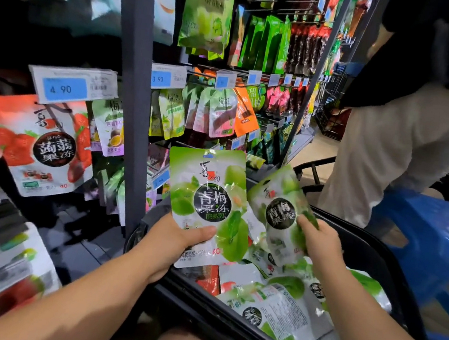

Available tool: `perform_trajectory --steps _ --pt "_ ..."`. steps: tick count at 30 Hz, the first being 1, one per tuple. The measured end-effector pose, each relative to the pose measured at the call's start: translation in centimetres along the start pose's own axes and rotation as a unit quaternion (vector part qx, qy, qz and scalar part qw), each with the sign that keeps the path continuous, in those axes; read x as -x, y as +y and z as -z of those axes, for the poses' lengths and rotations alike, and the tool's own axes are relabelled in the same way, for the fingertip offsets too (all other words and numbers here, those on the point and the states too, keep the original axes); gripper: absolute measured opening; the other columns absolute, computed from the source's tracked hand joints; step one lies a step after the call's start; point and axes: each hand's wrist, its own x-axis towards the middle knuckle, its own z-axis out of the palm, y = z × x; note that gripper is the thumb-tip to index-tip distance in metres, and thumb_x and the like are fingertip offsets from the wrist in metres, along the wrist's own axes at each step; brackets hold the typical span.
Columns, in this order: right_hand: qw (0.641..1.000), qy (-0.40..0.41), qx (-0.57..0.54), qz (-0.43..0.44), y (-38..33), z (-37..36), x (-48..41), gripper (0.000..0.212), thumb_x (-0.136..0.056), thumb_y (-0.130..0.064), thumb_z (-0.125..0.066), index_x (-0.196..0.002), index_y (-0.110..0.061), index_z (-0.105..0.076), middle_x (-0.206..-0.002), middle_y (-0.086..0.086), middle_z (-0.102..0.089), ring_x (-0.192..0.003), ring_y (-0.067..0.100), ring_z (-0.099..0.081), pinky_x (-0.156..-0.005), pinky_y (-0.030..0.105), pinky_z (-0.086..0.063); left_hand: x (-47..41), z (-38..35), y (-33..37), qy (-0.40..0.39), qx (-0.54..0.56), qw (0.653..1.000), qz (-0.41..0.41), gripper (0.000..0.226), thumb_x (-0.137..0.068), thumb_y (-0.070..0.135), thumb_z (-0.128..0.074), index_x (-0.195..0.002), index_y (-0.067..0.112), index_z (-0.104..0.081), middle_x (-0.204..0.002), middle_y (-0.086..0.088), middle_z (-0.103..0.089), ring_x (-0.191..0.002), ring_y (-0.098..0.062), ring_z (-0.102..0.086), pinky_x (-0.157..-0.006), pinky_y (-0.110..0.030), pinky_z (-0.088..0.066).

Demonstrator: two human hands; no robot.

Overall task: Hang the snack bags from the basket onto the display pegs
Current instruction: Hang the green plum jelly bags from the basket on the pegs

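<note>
A shop aisle is shown: snack bags (221,114) are hung in rows on the pegs (243,73) of a display rack (134,77), blue price tags (64,88) are fixed above them, and a black basket (198,302) of packets is set alongside.

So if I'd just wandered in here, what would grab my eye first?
Dead centre, the left hand grips a green snack bag upright, and the right hand holds a second green bag tilted beside it. Both are above a black basket piled with more bags. On the left hangs a big red strawberry bag under a blue 4.90 price tag.
</note>
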Motion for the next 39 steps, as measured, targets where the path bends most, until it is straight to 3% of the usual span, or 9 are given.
perform_trajectory --steps 4,10,13,16,20,24,27,35,39 --pt "0.933 -0.082 -0.325 -0.133 -2.3 -0.6 1.7 0.016 -0.098 -0.028 -0.059 -0.106 -0.016 -0.066 -0.092 0.009 -0.076 -0.083 0.028 -0.071 -0.07 0.046 -0.058 0.5 -0.4 0.3 0.033 0.033 0.999 -0.002 0.032 -0.082 -0.002 -0.07 -0.11 0.014 -0.067 -0.103 -0.002 -0.076 -0.096 -0.016 -0.072 -0.083 -0.027 -0.054" --pt "0.842 -0.195 -0.473 -0.172 -5.3 -1.8 4.5 0.038 -0.082 -0.03 -0.066 -0.115 -0.01 -0.068 -0.11 0.018 -0.073 -0.087 0.034 -0.074 -0.06 0.047 -0.062 1.1 -1.0 2.9 0.051 0.047 0.998 -0.012 0.032 -0.082 0.003 -0.073 -0.112 0.013 -0.069 -0.104 -0.001 -0.076 -0.103 -0.022 -0.069 -0.092 -0.035 -0.051" --pt "0.824 -0.282 -0.479 -0.11 -7.5 -2.6 6.2 0.034 -0.064 -0.024 -0.087 -0.092 -0.005 -0.078 -0.098 0.02 -0.075 -0.077 0.033 -0.075 -0.052 0.041 -0.059 1.4 -0.9 5.5 0.049 0.047 0.997 -0.029 0.038 -0.073 0.017 -0.082 -0.109 0.012 -0.072 -0.105 -0.002 -0.075 -0.103 -0.022 -0.069 -0.097 -0.039 -0.05" --pt "0.839 -0.338 -0.423 -0.047 -8.4 -3.6 6.6 0.076 -0.017 -0.017 -0.102 -0.088 -0.003 -0.079 -0.1 0.022 -0.074 -0.082 0.034 -0.074 -0.059 0.041 -0.061 2.1 -0.1 7.6 0.05 0.027 0.997 -0.051 0.043 -0.071 0.024 -0.083 -0.111 0.014 -0.071 -0.107 -0.001 -0.075 -0.106 -0.021 -0.069 -0.104 -0.047 -0.046" --pt "0.885 -0.364 -0.29 0.014 -10.0 -4.4 7.7 0.091 -0.034 -0.022 -0.097 -0.117 -0.003 -0.065 -0.112 0.023 -0.07 -0.099 0.041 -0.069 -0.088 0.056 -0.056 3.4 0.9 9.3 0.069 -0.003 0.994 -0.089 0.032 -0.077 0.015 -0.082 -0.107 0.014 -0.071 -0.101 0.0 -0.076 -0.097 -0.019 -0.072 -0.088 -0.034 -0.054" --pt "0.903 -0.346 -0.241 0.084 -12.7 -5.0 10.0 0.062 -0.055 -0.012 -0.081 -0.113 -0.007 -0.061 -0.081 0.006 -0.072 -0.066 0.019 -0.069 -0.054 0.028 -0.054 4.7 1.9 10.9 0.11 -0.023 0.986 -0.123 0.038 -0.064 0.022 -0.088 -0.1 0.017 -0.074 -0.099 -0.003 -0.077 -0.095 -0.024 -0.072 -0.09 -0.043 -0.056" --pt "0.897 -0.357 -0.233 0.117 -14.4 -5.4 11.0 0.061 -0.056 -0.01 -0.079 -0.115 -0.012 -0.062 -0.081 0.001 -0.075 -0.06 0.012 -0.069 -0.049 0.02 -0.051 6.0 3.0 12.5 0.145 -0.006 0.98 -0.138 0.029 -0.074 0.002 -0.081 -0.099 0.013 -0.072 -0.094 -0.004 -0.077 -0.089 -0.022 -0.074 -0.08 -0.036 -0.059" --pt "0.877 -0.378 -0.243 0.172 -19.7 -8.9 12.4 0.091 -0.048 -0.027 -0.096 -0.129 -0.027 -0.055 -0.11 0.002 -0.075 -0.098 0.02 -0.072 -0.08 0.032 -0.052 9.2 6.6 17.6 0.231 -0.09 0.953 -0.177 0.034 -0.063 0.035 -0.09 -0.09 0.021 -0.074 -0.087 -0.001 -0.077 -0.083 -0.027 -0.073 -0.083 -0.046 -0.058" --pt "0.852 -0.4 -0.284 0.185 -23.6 -11.2 13.4 0.08 -0.064 -0.016 -0.086 -0.133 -0.024 -0.046 -0.108 0.012 -0.074 -0.077 0.022 -0.074 -0.054 0.027 -0.054 10.8 8.6 21.3 0.291 -0.106 0.929 -0.204 0.024 -0.07 0.025 -0.087 -0.088 0.02 -0.072 -0.075 0.009 -0.075 -0.067 -0.007 -0.07 -0.064 -0.024 -0.054"
